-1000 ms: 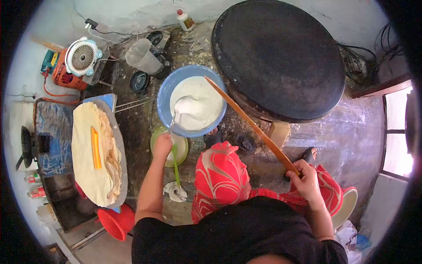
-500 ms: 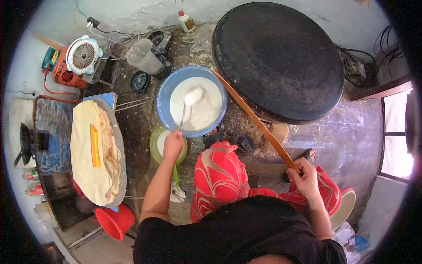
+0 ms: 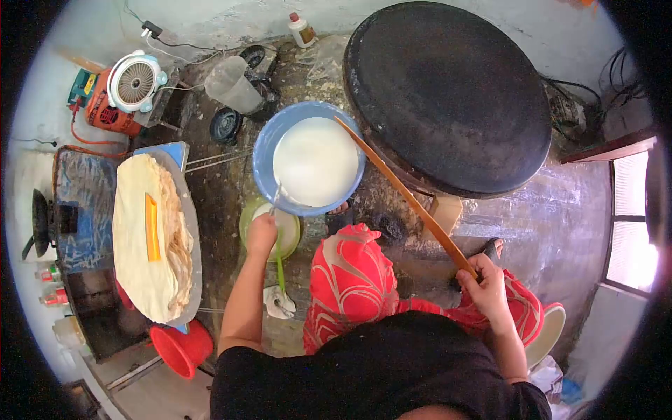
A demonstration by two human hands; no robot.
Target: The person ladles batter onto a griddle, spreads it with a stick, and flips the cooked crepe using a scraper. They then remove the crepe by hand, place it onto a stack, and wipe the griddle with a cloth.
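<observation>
My left hand (image 3: 262, 234) is closed round the handle of a metal ladle (image 3: 276, 198), whose bowl is sunk out of sight in white batter (image 3: 316, 159). The batter fills much of a blue basin (image 3: 263, 143). In my right hand (image 3: 483, 280), fingers wrapped round one end, is a long flat wooden spreader (image 3: 413, 201). Its far tip reaches up to the right rim of the basin. Beside the spreader lies a big round black griddle (image 3: 448, 98). Below the basin, partly covered by it and my left hand, is a green bowl (image 3: 292, 241) with pale liquid.
At left, a stack of thin flatbreads (image 3: 136, 238) with a yellow strip (image 3: 152, 227) on top lies on a grey board. A red bucket (image 3: 183, 350), a fan (image 3: 134, 82), a clear plastic jug (image 3: 231, 84) and a bottle (image 3: 301, 31) stand around. Red cloth (image 3: 353, 273) covers my knees.
The ladle bowl, seen above the batter before, has gone down into it. My left hand has moved down and left. My right hand and the wooden spreader are almost still.
</observation>
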